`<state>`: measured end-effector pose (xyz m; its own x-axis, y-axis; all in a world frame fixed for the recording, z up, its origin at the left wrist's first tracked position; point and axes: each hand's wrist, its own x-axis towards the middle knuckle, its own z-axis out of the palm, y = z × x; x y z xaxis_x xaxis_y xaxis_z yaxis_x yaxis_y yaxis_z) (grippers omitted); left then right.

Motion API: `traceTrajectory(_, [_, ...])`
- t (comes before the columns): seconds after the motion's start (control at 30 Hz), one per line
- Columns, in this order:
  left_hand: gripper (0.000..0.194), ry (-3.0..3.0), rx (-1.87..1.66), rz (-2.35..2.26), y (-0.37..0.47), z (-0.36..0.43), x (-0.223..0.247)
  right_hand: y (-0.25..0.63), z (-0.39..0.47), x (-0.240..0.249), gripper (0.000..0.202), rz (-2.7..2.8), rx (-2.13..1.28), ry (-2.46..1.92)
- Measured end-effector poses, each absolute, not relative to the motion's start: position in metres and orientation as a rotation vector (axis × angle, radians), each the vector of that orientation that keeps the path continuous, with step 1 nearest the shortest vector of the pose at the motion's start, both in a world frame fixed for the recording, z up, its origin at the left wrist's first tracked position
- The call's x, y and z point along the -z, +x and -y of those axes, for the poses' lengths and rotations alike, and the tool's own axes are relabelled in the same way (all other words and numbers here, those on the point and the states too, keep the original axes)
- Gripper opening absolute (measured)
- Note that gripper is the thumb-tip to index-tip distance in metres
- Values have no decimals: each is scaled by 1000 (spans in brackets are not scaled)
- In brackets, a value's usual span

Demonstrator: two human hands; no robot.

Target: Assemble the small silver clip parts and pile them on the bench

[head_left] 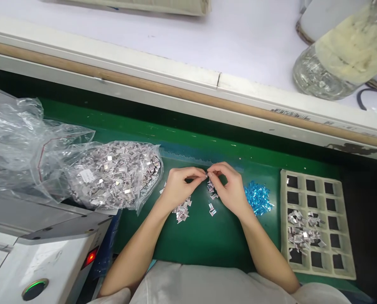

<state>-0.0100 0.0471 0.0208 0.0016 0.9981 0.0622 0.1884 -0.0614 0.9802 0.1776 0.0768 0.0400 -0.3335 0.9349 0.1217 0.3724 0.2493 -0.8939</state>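
Works over silver parts (183, 211) strewn on a green surface (201, 242), pinching 1 tiny piece (206, 174) between left hand (178, 185) and right hand (231, 185), fingertip to fingertip, with a clear bottle (338, 61) on a white shelf (254, 38) beyond.

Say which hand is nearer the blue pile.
Right. The right hand is just left of the blue pile; the left hand is farther left, beyond the right hand.
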Motion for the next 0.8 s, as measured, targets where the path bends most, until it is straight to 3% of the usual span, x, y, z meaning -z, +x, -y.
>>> traceTrajectory(0.23, [9,1429,-1098,-1289,-9,-46,-21,181,-78,-38,25,1849,-1116,-1163])
traceTrajectory(0.37, [8,1492,-1038,-1321,-15,-46,-26,185,-78,-38,19,1909,-1101,-1206])
traceTrajectory(0.5, [19,1827,-749,-1453,-37,-45,-37,191,-79,-40,17,2029,-1043,-1322])
traceTrajectory(0.63, [12,2048,-372,-1529,-55,-41,-44,192,-79,-39,20,2260,-977,-1321])
traceTrajectory(0.8, [6,2070,-258,-1518,-56,-36,-41,189,-83,-38,15,2285,-781,-1319])
